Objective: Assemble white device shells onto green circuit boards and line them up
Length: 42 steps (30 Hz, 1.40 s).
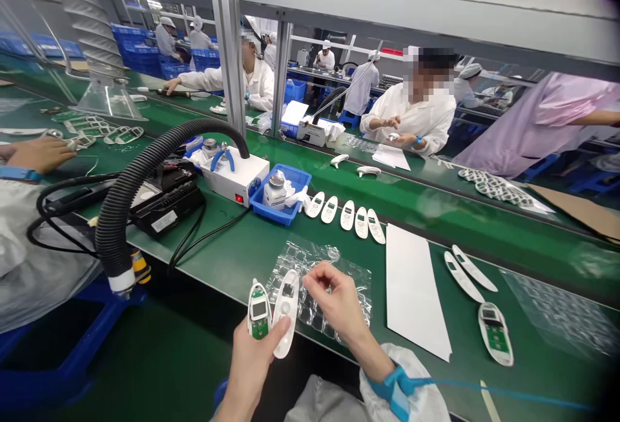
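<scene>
My left hand (254, 352) is closed around two handset halves, held upright side by side. One is a white shell with a green circuit board and small screen (260, 309); the other is a white front cover (286, 307), pressed under my thumb. Close to the cover's upper end is my right hand (339, 298), its thumb and fingertips pinched together. Whether something small sits in that pinch is hidden. Beneath it, a clear plastic blister sheet (359, 283) lies on the green bench (223, 254). A blue wrist strap (394, 388) circles my right wrist.
A blue tray (281, 212) holds a metal-topped bottle. White covers (347, 214) stand in a row beside it. White paper (414, 293) and an open handset (495, 335) lie to the right. A black hose (140, 157) arches at left. Co-workers sit opposite and at left.
</scene>
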{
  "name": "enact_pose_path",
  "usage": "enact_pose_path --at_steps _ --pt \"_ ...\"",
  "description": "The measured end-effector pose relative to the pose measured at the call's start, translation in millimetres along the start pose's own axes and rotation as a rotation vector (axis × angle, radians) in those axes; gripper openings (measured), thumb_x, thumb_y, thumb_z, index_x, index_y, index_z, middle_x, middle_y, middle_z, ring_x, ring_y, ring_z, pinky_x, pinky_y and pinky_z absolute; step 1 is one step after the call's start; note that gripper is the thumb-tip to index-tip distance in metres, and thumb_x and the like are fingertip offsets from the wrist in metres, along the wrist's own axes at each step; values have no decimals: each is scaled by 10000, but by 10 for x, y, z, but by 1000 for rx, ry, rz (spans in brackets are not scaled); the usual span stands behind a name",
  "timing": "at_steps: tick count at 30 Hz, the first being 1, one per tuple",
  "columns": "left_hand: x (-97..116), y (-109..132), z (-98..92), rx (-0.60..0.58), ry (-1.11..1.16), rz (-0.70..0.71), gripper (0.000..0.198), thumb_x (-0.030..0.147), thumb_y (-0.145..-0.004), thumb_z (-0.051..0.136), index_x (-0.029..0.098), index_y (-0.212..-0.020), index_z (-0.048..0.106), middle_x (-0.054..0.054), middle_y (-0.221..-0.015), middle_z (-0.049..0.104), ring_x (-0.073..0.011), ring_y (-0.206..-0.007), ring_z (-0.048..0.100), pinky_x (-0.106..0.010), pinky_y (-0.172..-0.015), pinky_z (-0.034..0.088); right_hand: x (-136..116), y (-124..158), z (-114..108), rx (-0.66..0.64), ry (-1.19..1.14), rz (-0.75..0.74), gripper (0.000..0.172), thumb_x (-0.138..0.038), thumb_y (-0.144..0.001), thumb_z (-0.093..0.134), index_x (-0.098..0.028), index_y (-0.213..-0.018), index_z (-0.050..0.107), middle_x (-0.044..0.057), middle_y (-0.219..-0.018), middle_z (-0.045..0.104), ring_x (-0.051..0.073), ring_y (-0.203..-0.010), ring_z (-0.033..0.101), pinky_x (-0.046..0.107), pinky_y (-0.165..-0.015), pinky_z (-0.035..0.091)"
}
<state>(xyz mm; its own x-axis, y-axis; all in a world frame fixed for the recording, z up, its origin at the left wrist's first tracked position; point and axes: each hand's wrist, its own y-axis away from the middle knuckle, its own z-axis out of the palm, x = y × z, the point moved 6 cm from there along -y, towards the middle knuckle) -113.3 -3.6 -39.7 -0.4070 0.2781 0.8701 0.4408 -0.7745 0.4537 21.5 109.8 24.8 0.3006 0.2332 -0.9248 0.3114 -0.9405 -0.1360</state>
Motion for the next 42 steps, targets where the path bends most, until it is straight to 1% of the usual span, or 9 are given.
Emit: enact_pose_path --at_steps 10,19,23,27,30,34,36,39,42 --pt "73 60 30 48 -46 76 433 429 -551 865 136 -825 701 -21 -582 636 -226 -601 616 -286 -560 499 47 91 140 -55 44 40 182 -236 -818 577 -175 -647 559 -21 -664 508 107 -579 400 241 -549 321" --pt "80 72 32 40 -60 99 403 418 -564 860 144 -812 699 -51 -629 661 -281 -697 641 -311 -588 508 138 204 208 -81 -69 161 185 -291 -810 615 -221 -778 447 -54 -661 484 109 -557 434 234 -523 341" --pt "69 76 1 -3 -146 125 387 442 -619 826 137 -813 687 -50 -676 667 -265 -726 628 -303 -645 494 99 217 275 -67 -103 145 210 -251 -790 607 -233 -765 399 -71 -638 439 109 -551 418 233 -528 352" --pt "62 66 -114 37 -132 130 397 455 -623 824 133 -803 677 -50 -693 667 -249 -717 617 -289 -631 480 70 259 417 -32 -244 193 240 -279 -759 667 -228 -843 448 -59 -681 480 115 -588 460 234 -564 389" --pt "75 49 -260 74 -73 130 416 480 -621 825 130 -775 661 -53 -680 660 -234 -684 608 -276 -592 468 81 374 749 -168 -477 307 300 -435 -764 687 -202 -861 525 -18 -699 552 139 -622 519 250 -581 417" --pt "123 18 -604 97 3 173 470 456 -582 864 126 -850 661 -66 -747 678 -211 -690 606 -250 -602 474 107 489 1273 -301 -615 416 443 -595 -777 636 -162 -712 572 12 -643 582 133 -596 532 243 -575 420" --pt "117 -20 -895 148 140 163 543 446 -576 881 140 -957 644 -28 -706 646 -164 -624 578 -214 -555 449 129 465 1600 -342 -667 470 470 -624 -749 650 -163 -724 564 -3 -610 579 112 -529 519 227 -523 415" --pt "88 -126 -1447 283 370 143 596 624 -710 726 151 -1049 597 27 -592 548 -102 -484 471 -176 -441 361 108 373 2282 -479 -677 536 545 -696 -675 656 -174 -789 550 -16 -562 591 98 -393 486 211 -385 373" --pt "100 -272 -1983 408 470 163 659 746 -751 565 128 -976 595 -1 -598 563 -114 -482 491 -186 -429 382 24 310 3011 -589 -592 556 577 -728 -657 633 -163 -751 563 -16 -474 571 87 -317 443 186 -295 272"
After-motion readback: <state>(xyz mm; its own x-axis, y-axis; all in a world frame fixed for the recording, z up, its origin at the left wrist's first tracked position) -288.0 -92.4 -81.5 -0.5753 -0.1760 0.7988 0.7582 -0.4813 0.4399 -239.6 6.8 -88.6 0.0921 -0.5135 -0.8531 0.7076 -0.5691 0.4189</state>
